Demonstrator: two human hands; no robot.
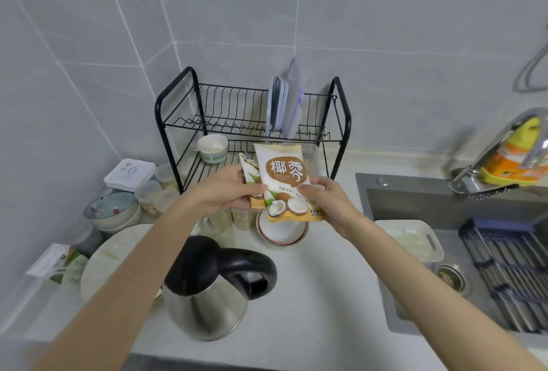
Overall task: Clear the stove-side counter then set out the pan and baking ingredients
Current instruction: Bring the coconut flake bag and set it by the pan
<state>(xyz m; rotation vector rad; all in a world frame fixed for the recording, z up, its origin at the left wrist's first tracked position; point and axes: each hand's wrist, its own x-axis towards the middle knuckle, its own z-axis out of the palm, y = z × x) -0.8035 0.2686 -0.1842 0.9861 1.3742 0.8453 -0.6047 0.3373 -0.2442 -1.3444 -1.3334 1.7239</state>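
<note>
Orange packets (281, 183) (two) in curled hands (221, 191) (326, 198)

Grey tiled walls (267, 8) meet in the far-left corner above a pale bench (320, 296), a steel sink (421, 201) set at its right.

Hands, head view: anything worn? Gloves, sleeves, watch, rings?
Nothing worn that shows. The left hand and right hand are both ungloved. The left forearm and right forearm are bare to the frame edge, with no sleeve in view. I can make out no watch, bracelet or ring.
</note>
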